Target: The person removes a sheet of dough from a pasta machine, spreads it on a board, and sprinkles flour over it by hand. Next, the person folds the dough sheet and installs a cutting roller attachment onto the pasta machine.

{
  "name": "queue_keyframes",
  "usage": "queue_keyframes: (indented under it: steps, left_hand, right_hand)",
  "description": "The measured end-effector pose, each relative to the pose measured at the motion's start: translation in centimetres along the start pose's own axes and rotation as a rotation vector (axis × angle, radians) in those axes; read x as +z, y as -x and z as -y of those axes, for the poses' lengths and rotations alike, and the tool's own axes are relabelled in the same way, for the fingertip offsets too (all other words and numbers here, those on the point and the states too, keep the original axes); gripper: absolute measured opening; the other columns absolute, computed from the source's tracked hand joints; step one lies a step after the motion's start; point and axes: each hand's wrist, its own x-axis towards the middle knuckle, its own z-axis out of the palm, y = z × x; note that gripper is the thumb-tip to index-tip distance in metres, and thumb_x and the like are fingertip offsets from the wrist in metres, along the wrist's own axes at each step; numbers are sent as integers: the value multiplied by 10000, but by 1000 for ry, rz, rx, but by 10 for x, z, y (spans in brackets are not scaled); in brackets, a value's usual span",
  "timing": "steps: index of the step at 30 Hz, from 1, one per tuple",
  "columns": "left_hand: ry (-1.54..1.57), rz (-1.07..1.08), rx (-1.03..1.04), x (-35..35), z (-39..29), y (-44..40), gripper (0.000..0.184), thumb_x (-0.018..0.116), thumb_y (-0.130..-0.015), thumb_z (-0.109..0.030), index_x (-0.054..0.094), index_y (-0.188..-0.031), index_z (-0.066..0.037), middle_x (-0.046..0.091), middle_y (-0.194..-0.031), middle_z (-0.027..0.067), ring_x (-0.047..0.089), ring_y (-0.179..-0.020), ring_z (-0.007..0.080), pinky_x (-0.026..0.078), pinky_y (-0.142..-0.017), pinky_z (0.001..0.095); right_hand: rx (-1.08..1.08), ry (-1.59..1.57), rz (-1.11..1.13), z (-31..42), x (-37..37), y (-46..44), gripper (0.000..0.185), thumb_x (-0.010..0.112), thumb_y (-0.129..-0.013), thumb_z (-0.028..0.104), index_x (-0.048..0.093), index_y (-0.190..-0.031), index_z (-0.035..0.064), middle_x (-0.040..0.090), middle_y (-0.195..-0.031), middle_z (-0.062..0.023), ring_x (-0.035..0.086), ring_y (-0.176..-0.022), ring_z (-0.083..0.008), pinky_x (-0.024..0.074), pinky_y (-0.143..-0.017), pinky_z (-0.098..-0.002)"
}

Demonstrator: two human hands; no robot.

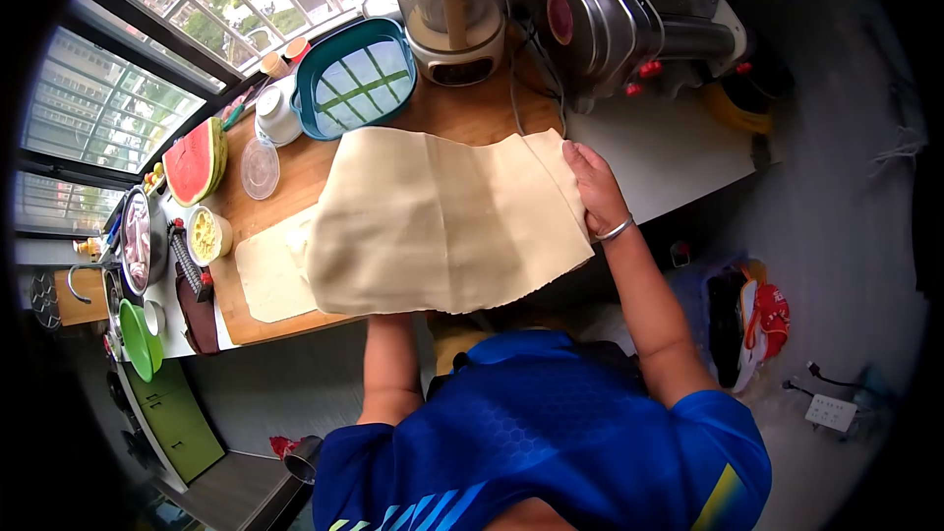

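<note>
My right hand [595,182] has the far right end of a broad, pale dough sheet [442,221], the thumb lying on top near the upper corner and the other fingers mostly hidden below, so the edge is pinched between them. My left forearm [391,364] runs in under the sheet's near edge; the left hand is covered, and I cannot tell whether its fingers are spread or together. The sheet is raised between my hands, in front of my body, partly over the wooden board [482,108]. I judge it light to moderate in weight, soft and limp, with a dry, smooth face that should not slip much. It would stretch or tear if pinched at one corner, so I would take it with a flat palm beneath the middle and a wide, gentle grip along the end. Left of my fingers, another flat dough piece [270,270] lies on the board, with a tub [225,236] of yellow crumbs beyond it. Ahead of them sits the teal tray [302,98]; ahead and to the right is the metal machine [610,20], whose round red badge [560,18] is unreadable. The red bag [772,320], right of my forearm, has pale marks I cannot make out.
</note>
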Motion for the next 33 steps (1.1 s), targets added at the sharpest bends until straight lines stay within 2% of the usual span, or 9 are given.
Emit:
queue_keyframes:
  steps: [7,11,14,16,20,24,26,27,33]
  left_hand:
    - [182,206,-63,86,17,3,277,434,-872,-165,449,-1081,15,535,-985,105,533,-888,196,447,-762,269]
    - [172,228,-37,94,8,-2,274,432,-873,-169,450,-1076,14,536,-979,105,535,-880,196,450,-755,271]
    - [136,217,-16,95,1,3,272,431,-874,-171,451,-1073,13,537,-974,106,536,-875,196,452,-749,272]
    - [105,216,-2,96,-2,10,271,430,-875,-173,452,-1071,13,538,-971,106,537,-871,196,453,-745,273]
    - [49,228,24,91,-12,19,269,428,-876,-176,454,-1067,12,539,-965,106,538,-863,196,456,-737,274]
    - [-11,231,70,77,-18,16,267,426,-877,-179,455,-1062,11,540,-959,106,540,-856,197,459,-729,276]
    - [-38,225,93,58,-23,14,266,425,-878,-181,456,-1060,10,541,-956,106,541,-852,197,460,-725,277]
    - [-52,209,108,47,-28,12,265,424,-878,-182,456,-1059,10,541,-955,106,541,-850,197,461,-723,277]
    - [-72,25,144,-24,-49,-5,263,421,-880,-186,458,-1053,8,543,-945,106,544,-839,197,465,-712,279]
  right_hand:
    - [-215,489,-66,-37,6,-20,210,517,-862,215,497,-832,9,530,-691,2,465,-626,-62,401,-578,-229]
    - [-328,729,-121,-76,35,-17,212,554,-820,199,485,-856,2,576,-751,-120,563,-696,-191,435,-621,-317]
    - [-434,615,-169,-125,37,-31,236,508,-841,232,474,-885,3,572,-824,-142,546,-747,-182,431,-646,-322]
    - [38,-162,-98,-133,40,-33,284,416,-870,279,457,-924,3,554,-842,-120,512,-755,-165,424,-656,-321]
    - [-305,616,-157,-113,62,-20,317,342,-869,291,477,-803,12,495,-736,-25,459,-699,-115,412,-617,-284]
    - [-322,342,78,-118,60,-26,293,416,-845,266,489,-761,-5,524,-692,-64,477,-671,-127,410,-599,-304]
    - [-436,520,-158,-136,53,-29,239,475,-832,224,498,-774,-6,525,-686,-56,467,-652,-99,401,-569,-283]
    - [-240,492,-239,-137,47,-35,225,489,-836,212,498,-776,-5,519,-684,-43,463,-645,-92,399,-562,-275]
    - [-81,178,-6,-87,-26,-50,239,510,-866,283,520,-872,44,524,-772,17,471,-687,-47,400,-639,-191]
